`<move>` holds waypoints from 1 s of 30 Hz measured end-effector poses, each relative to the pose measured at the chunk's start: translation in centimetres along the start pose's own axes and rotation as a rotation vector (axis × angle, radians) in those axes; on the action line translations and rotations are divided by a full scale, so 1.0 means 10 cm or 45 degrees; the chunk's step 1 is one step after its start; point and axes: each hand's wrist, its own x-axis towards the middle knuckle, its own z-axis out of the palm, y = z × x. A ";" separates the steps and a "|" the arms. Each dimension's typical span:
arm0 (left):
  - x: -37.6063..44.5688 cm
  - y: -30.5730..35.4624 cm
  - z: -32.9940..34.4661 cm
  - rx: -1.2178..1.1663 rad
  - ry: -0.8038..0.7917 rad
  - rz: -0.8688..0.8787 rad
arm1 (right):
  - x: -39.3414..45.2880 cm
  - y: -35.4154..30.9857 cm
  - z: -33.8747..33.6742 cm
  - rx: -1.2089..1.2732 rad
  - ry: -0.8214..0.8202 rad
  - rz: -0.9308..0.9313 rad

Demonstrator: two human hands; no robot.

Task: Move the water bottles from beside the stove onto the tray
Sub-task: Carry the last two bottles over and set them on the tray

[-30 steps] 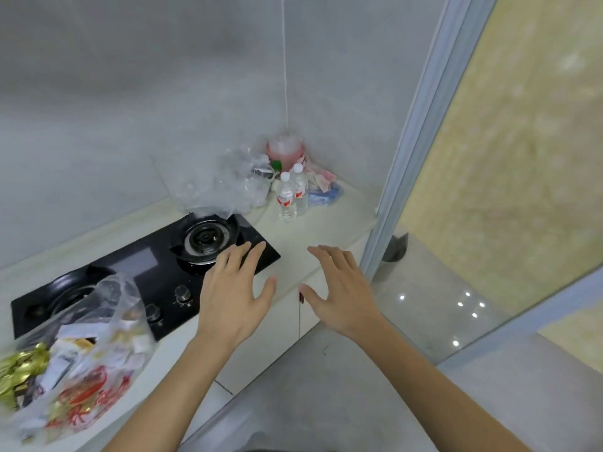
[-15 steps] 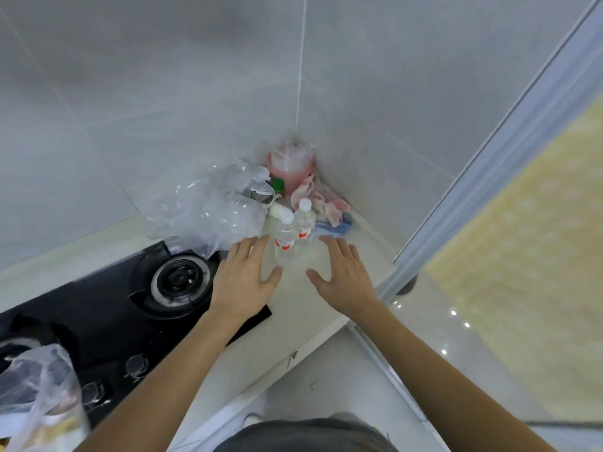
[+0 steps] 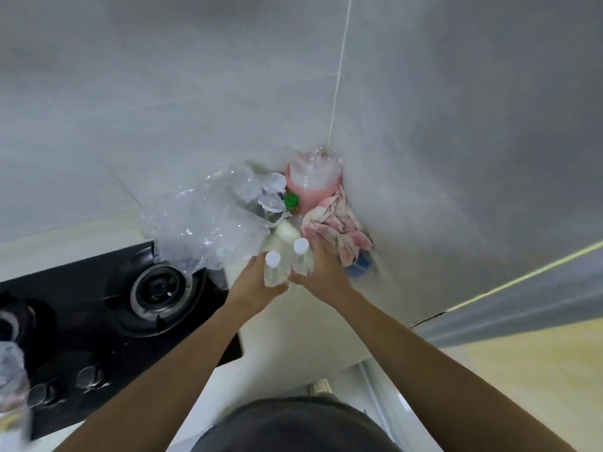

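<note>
Nothing I can read from here. The two water bottles (image 3: 276, 270) (image 3: 301, 261), upright on the desk (image 3: 303, 324) right of the stove (image 3: 130, 308), show only white caps and clear sides, with no label facing me. The stove's knobs carry no mark I can make out. The pink container (image 3: 313, 184) in the far corner and the green-capped bottle (image 3: 291, 201) beside it are too blurred for any lettering or brand.

Right of the gas stove (image 3: 111, 324), the left hand (image 3: 253, 283) grips one water bottle (image 3: 275, 272); the right hand (image 3: 323, 274) grips the other water bottle (image 3: 301, 261).
</note>
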 end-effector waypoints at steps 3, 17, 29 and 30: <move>0.09 0.01 0.14 -0.028 0.061 -0.062 | 0.15 0.12 0.05 0.060 -0.173 0.006; -0.73 -0.19 -0.09 -0.231 0.489 -0.426 | 0.28 0.19 0.22 0.189 -0.124 -0.241; -2.97 -1.25 -0.98 -0.419 1.048 -0.497 | -0.74 -1.75 0.93 0.367 -0.663 -0.629; -3.22 -1.36 -1.05 -0.434 1.104 -0.522 | -0.92 -1.98 1.04 0.410 -0.706 -0.650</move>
